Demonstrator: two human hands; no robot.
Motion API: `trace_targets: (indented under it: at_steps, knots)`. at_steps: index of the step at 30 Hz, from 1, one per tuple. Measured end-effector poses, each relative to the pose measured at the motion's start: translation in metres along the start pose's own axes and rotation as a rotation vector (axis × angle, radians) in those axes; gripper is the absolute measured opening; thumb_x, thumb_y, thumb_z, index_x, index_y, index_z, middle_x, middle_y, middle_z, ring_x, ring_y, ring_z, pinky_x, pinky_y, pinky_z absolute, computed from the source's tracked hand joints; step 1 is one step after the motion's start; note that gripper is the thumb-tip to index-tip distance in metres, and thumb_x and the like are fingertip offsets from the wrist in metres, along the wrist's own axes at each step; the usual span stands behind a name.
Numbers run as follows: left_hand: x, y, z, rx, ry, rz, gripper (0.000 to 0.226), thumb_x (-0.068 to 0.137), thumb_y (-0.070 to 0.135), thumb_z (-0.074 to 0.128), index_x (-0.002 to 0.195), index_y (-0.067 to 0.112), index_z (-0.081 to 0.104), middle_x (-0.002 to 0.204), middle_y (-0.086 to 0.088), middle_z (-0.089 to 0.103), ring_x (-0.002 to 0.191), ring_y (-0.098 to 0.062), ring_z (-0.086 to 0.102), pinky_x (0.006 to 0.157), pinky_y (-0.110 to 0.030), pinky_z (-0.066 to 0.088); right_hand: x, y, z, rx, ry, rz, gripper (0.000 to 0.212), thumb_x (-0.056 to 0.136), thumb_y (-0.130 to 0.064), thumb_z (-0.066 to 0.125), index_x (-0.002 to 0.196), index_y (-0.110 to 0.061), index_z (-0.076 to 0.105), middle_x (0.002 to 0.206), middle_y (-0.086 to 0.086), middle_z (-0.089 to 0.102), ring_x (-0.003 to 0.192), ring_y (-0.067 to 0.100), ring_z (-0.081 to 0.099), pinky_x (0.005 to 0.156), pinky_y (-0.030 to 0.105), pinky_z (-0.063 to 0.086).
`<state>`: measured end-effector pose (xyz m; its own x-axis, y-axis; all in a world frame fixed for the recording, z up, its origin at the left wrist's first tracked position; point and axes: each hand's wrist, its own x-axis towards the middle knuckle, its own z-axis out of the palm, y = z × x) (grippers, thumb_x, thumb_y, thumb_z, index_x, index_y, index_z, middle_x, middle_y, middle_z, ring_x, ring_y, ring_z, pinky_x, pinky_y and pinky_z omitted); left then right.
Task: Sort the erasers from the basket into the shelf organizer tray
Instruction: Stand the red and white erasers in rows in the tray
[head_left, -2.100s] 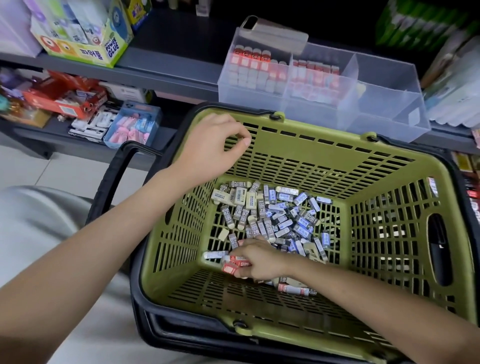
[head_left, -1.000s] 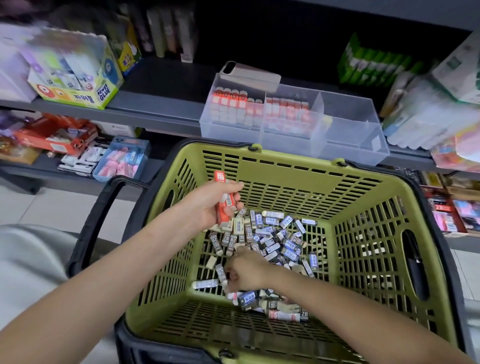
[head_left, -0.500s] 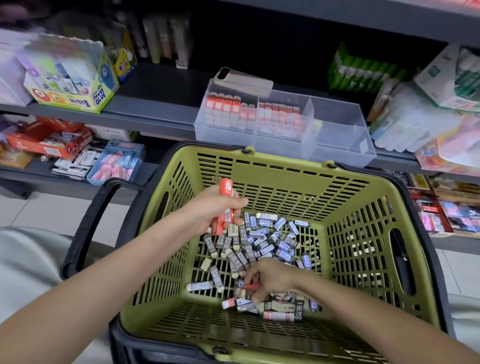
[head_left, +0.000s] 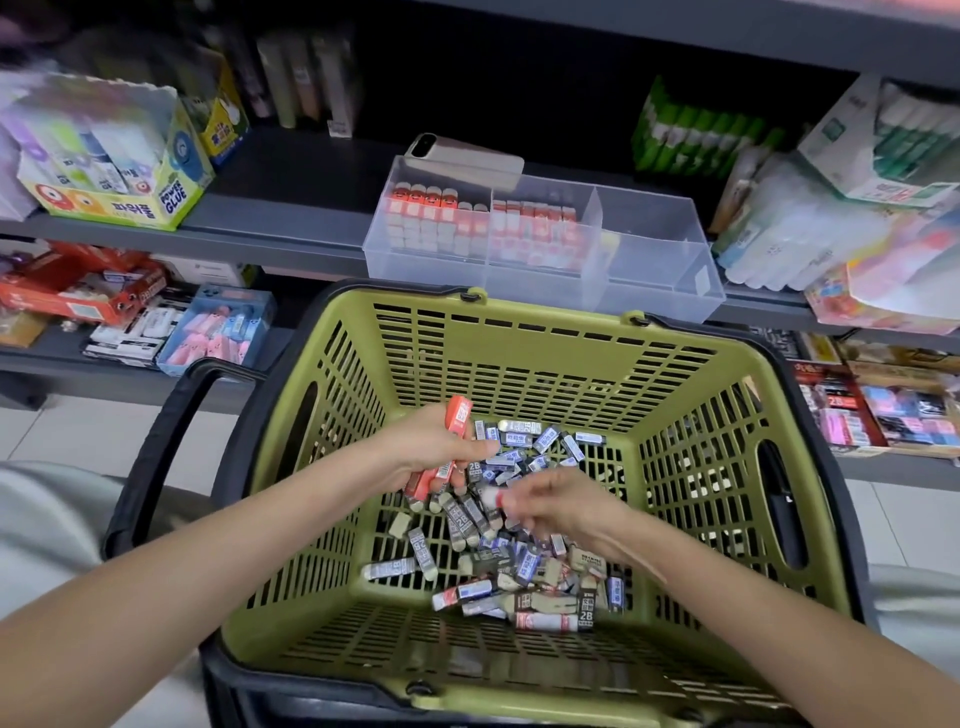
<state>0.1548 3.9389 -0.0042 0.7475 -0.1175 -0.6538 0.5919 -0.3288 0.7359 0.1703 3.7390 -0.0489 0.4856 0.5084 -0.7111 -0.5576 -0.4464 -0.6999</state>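
Slotted plastic basket (head_left: 519, 338), boxy sleeved erasers (head_left: 498, 551)

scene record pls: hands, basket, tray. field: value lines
left hand: holds a bunch of red-sleeved erasers over the basket
right hand: pinches one red-tipped eraser, blurred
basket: green, loose erasers piled on its floor
organizer tray: clear, on shelf; left and middle compartments hold red erasers, right one looks nearly empty
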Motion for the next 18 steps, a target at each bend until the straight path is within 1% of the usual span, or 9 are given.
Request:
trace_targets:
  at_steps: [2,4,6,9,11,13,15,16,18]
  knots:
    - [-0.002,-0.002,0.005,-0.020,0.000,0.024,0.034,0.079,0.038,0.073,0.082,0.010,0.053,0.067,-0.003,0.057,0.053,-0.012,0.053,0.040,-0.019,0.039,-0.001,-0.012,0.003,0.297,-0.036,-0.077,0.021,0.073,-0.016,0.066,0.090,-0.004,0.070,0.083,0.009,0.069,0.067,0.013,0.064,0.060,0.022,0.052]
    - [-0.004,-0.002,0.009,-0.092,0.009,0.063,0.036,0.079,0.040,0.072,0.085,0.007,0.059,0.068,-0.003,0.058,0.046,-0.006,0.051,0.038,-0.019,0.038,-0.003,-0.021,0.008,0.494,-0.102,-0.138,0.022,0.078,-0.014,0.062,0.095,-0.003,0.070,0.090,0.013,0.071,0.075,0.015,0.067,0.065,0.023,0.054]
    - [-0.005,0.000,0.010,-0.182,0.040,0.076,0.035,0.081,0.039,0.070,0.090,0.006,0.063,0.070,-0.003,0.059,0.044,-0.005,0.049,0.037,-0.018,0.037,-0.005,-0.026,0.014,0.456,-0.137,-0.158,0.026,0.083,-0.024,0.059,0.100,-0.007,0.069,0.093,0.012,0.072,0.076,0.014,0.065,0.065,0.025,0.052]
    - [-0.003,0.001,0.009,-0.261,0.114,0.081,0.021,0.085,0.031,0.069,0.082,0.013,0.058,0.064,-0.003,0.058,0.042,-0.008,0.048,0.036,-0.017,0.035,-0.009,-0.029,0.026,0.194,-0.162,-0.156,0.037,0.086,-0.041,0.051,0.095,-0.011,0.070,0.093,0.007,0.072,0.076,0.012,0.060,0.065,0.023,0.047]
    - [-0.002,0.001,0.009,-0.329,0.145,0.055,0.013,0.086,0.016,0.069,0.080,0.012,0.058,0.065,-0.004,0.058,0.047,-0.011,0.052,0.038,-0.018,0.041,-0.010,-0.028,0.036,0.143,-0.207,-0.159,0.036,0.085,-0.041,0.052,0.089,-0.009,0.069,0.088,0.004,0.070,0.075,0.013,0.059,0.064,0.022,0.048]
    - [-0.001,-0.002,0.007,-0.393,0.175,-0.012,0.012,0.084,0.008,0.068,0.079,0.011,0.058,0.065,-0.004,0.058,0.048,-0.011,0.051,0.040,-0.017,0.043,-0.008,-0.025,0.046,0.177,-0.246,-0.137,0.031,0.086,-0.035,0.054,0.089,-0.007,0.067,0.083,0.004,0.069,0.072,0.013,0.060,0.063,0.023,0.050]
    - [-0.002,-0.003,0.003,-0.456,0.169,-0.092,0.013,0.084,0.012,0.069,0.080,0.010,0.058,0.065,-0.003,0.058,0.046,-0.011,0.049,0.041,-0.019,0.044,-0.005,-0.024,0.052,0.260,-0.259,-0.107,0.026,0.088,-0.027,0.055,0.090,-0.003,0.066,0.081,0.007,0.068,0.069,0.013,0.061,0.062,0.022,0.052]
    - [-0.003,-0.003,0.002,-0.469,0.148,-0.124,0.015,0.083,0.018,0.070,0.084,0.008,0.058,0.070,-0.005,0.060,0.050,-0.013,0.053,0.046,-0.022,0.047,-0.003,-0.025,0.054,0.322,-0.258,-0.100,0.025,0.089,-0.024,0.054,0.090,-0.001,0.066,0.081,0.009,0.068,0.067,0.013,0.061,0.061,0.021,0.052]
    - [-0.005,-0.003,0.000,-0.448,0.103,-0.162,0.037,0.077,0.035,0.072,0.098,0.007,0.058,0.086,-0.008,0.065,0.068,-0.020,0.061,0.056,-0.029,0.053,0.001,-0.029,0.058,0.445,-0.235,-0.077,0.025,0.088,-0.023,0.056,0.090,0.000,0.066,0.079,0.011,0.067,0.064,0.013,0.062,0.058,0.020,0.053]
